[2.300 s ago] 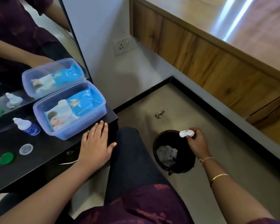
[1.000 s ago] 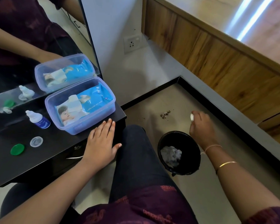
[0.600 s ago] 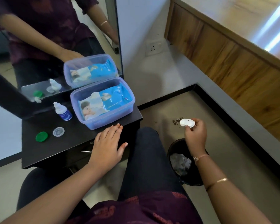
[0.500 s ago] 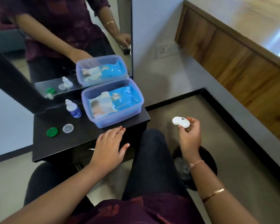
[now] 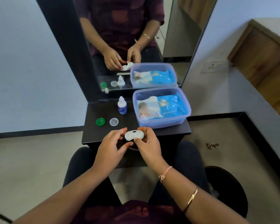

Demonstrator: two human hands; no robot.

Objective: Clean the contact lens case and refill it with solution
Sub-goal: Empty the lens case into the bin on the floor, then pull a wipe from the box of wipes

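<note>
Fingers (image 5: 120, 132) of the left hand (image 5: 109, 147) and right hand (image 5: 149, 147) are pinching the contact lens case (image 5: 134, 135) ends; holding it level over the counter (image 5: 97, 136) suits refilling.

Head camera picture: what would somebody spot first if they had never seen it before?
The little white lens case in the middle, pinched between the left hand and the right hand above the black table. Next, the big blue tub of wipes at the table's back right, beside a small bottle, with the mirror behind repeating it all.
</note>
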